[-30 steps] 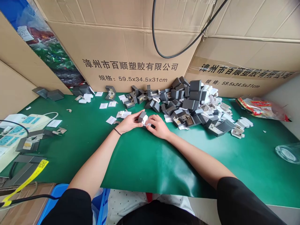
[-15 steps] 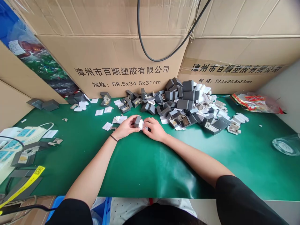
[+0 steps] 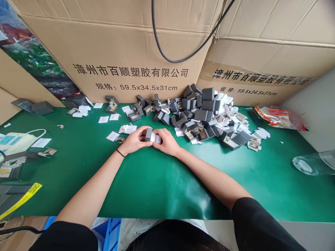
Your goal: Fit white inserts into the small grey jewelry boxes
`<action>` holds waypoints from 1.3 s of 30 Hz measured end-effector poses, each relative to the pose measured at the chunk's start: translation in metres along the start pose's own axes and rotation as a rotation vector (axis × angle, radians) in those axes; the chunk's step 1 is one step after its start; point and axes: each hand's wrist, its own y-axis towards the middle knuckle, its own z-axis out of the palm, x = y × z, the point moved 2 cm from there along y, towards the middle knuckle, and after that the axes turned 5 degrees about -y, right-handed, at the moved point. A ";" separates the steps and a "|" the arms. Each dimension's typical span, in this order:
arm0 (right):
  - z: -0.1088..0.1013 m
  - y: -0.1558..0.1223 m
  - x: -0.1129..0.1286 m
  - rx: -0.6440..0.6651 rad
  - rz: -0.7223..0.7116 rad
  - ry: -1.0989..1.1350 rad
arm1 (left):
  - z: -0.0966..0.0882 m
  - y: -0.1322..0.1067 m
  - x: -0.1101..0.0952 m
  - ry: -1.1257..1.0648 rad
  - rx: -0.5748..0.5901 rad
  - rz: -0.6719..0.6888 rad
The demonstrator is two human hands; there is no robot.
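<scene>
Between my two hands, above the green table (image 3: 146, 181), is a small dark grey box (image 3: 148, 134) with a white inside facing right. My left hand (image 3: 134, 141) is closed around its grey side, the thumb along the near edge. My right hand (image 3: 167, 141) grips the white and grey end, fingers curled over the top and thumb at the front. Part of the box is hidden by the fingers. White cards (image 3: 113, 136) lie just left of my left hand. Behind my right hand rises a heap of similar grey boxes (image 3: 201, 115), some of them open.
White inserts (image 3: 243, 120) spill from the heap's right side. A red snack bag (image 3: 278, 118) and a clear glass (image 3: 311, 164) are at the right. Large cartons (image 3: 125, 52) stand along the back, with a black cable (image 3: 172, 61) hanging before them. A power strip (image 3: 13, 139) lies at left.
The view has shifted a little to the right. My right hand has moved from picking at the box's white part to gripping it, and more of the white inside shows.
</scene>
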 end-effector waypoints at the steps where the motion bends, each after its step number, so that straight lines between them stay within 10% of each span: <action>1: 0.000 0.000 0.001 -0.005 -0.007 -0.015 | 0.000 0.000 0.001 -0.006 -0.001 0.001; 39: -0.011 0.001 0.021 0.141 -0.239 -0.325 | -0.009 -0.001 0.008 -0.260 0.136 -0.048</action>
